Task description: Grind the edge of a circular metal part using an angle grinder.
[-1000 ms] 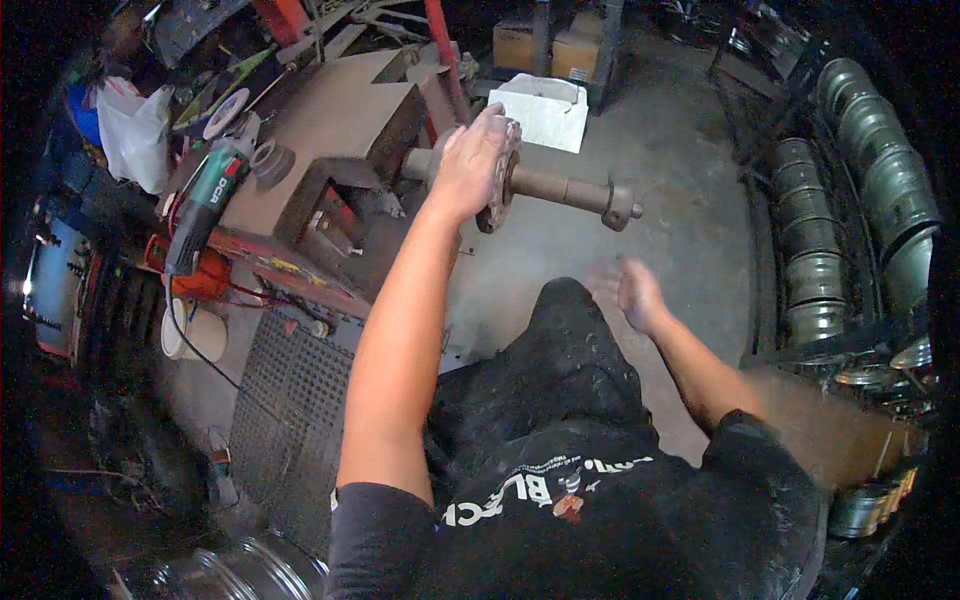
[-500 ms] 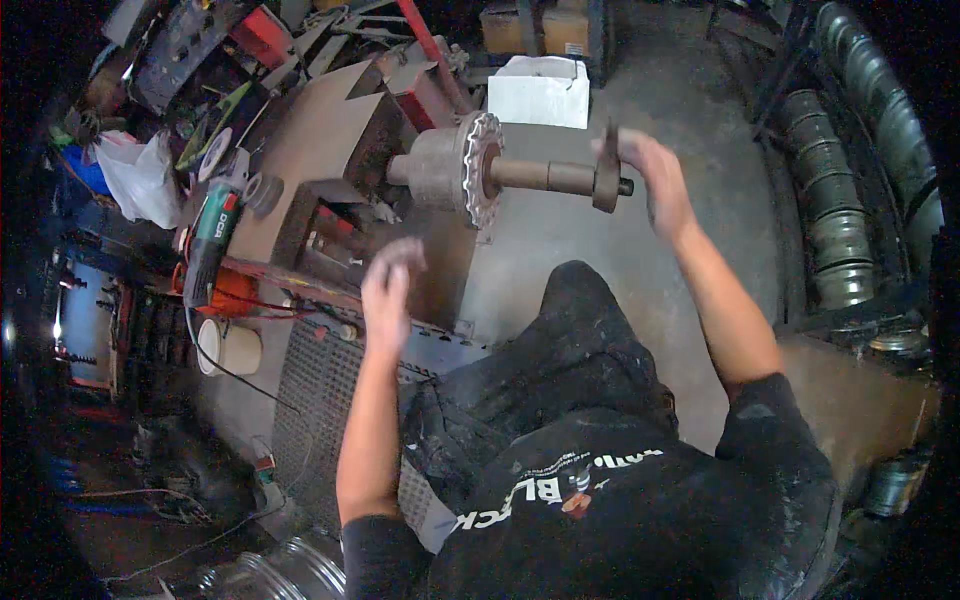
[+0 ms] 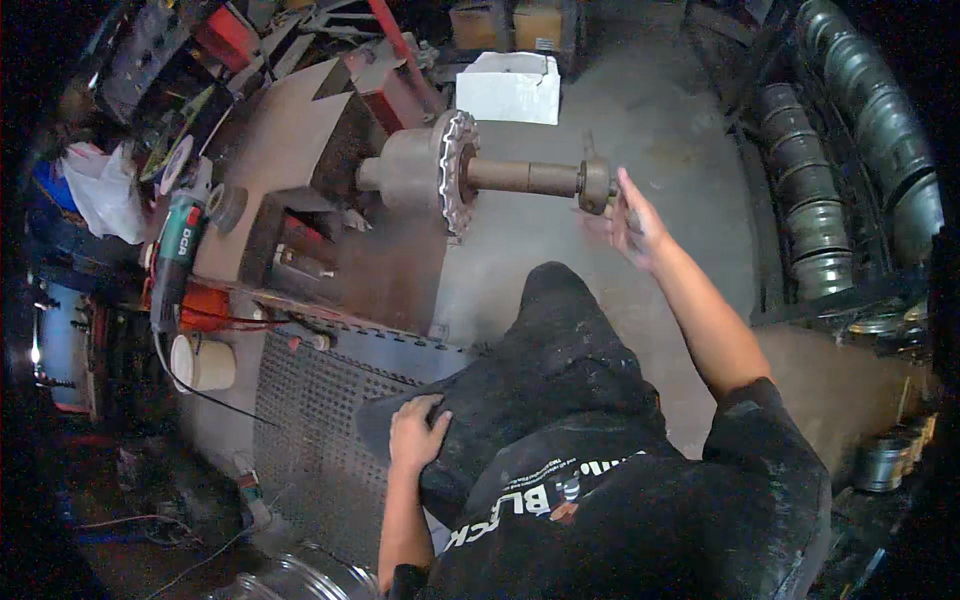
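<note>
A brown metal shaft [image 3: 525, 177] runs out horizontally from a grey drum [image 3: 408, 165], which has a scalloped flange [image 3: 457, 150] on its near face. On the shaft's free end sits a round collar nut [image 3: 596, 188] with a blurred handle pointing up. My right hand [image 3: 640, 225] is beside that nut, its fingers stretched and partly smeared by motion; whether they touch it, I cannot tell. My left hand [image 3: 417, 435] lies on the dark trousers over my left thigh [image 3: 385, 420], holding nothing, fingers loosely apart.
An angle grinder [image 3: 180, 240] lies on the left bench by a cardboard sheet [image 3: 285, 150]. White plastic bag [image 3: 105, 190] and bucket [image 3: 203, 362] are at left. A white box [image 3: 508, 90] stands on the floor beyond the shaft. Wheel rims [image 3: 815, 220] fill racks at right.
My left hand has come down from the air onto my thigh. My right hand has dropped from the handle's top to beside the nut, and the nut's handle has turned.
</note>
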Demonstrator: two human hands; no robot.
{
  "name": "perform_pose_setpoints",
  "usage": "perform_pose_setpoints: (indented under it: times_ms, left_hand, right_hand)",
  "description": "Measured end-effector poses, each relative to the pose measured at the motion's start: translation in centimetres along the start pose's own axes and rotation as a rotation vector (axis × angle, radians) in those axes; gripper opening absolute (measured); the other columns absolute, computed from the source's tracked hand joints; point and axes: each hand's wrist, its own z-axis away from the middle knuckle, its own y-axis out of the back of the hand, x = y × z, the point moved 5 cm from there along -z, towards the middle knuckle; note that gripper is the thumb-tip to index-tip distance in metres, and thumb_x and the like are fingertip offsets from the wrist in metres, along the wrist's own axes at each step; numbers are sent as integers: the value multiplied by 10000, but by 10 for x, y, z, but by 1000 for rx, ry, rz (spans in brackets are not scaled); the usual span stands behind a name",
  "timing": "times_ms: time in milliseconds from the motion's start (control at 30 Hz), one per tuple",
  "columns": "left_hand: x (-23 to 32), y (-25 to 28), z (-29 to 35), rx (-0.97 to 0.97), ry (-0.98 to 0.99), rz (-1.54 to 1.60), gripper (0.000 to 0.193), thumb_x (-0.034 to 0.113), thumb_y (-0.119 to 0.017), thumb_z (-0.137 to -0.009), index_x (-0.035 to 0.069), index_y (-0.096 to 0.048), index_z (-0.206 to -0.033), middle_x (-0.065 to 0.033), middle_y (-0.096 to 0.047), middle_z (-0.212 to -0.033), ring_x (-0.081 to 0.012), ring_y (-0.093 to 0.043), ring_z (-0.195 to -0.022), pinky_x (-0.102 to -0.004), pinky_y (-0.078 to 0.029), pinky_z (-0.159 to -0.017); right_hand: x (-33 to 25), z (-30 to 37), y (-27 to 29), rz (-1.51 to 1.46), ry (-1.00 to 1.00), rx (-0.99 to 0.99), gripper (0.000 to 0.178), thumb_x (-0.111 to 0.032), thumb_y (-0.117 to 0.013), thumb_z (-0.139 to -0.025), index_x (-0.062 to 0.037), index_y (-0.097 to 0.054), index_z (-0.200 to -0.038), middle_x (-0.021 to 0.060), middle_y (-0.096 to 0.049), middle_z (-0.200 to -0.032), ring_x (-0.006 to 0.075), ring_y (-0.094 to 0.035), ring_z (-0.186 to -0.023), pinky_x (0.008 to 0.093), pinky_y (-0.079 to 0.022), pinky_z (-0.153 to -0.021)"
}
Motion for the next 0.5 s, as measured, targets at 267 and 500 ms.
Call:
perform_pose_setpoints:
  times_ms: [267,500]
  left_hand:
    - [1,1,-1,3,31,26,361,267,-735,-871,65,-713,-1168,-141,-714,-1179,-354,-647,-1117,-462,-482,-974]
    - [-7,2,-1,62,31,-7,358,289,-733,-871,70,-718,-1153,-123,-721,-1165,-343,-648,-1119,-448,-481,-971]
  right_hand:
    - [-76,28,-16,212,680,82,675,-592,-341,-1067,0,-664,-1022,121,-687,-957,237,-641,-936,401,-456,-1010]
    - [-19,42,7,-20,411,80,472,-533,-453,-1063,-141,-522,-809,12,-524,-721,170,-505,-607,336,-447,-719]
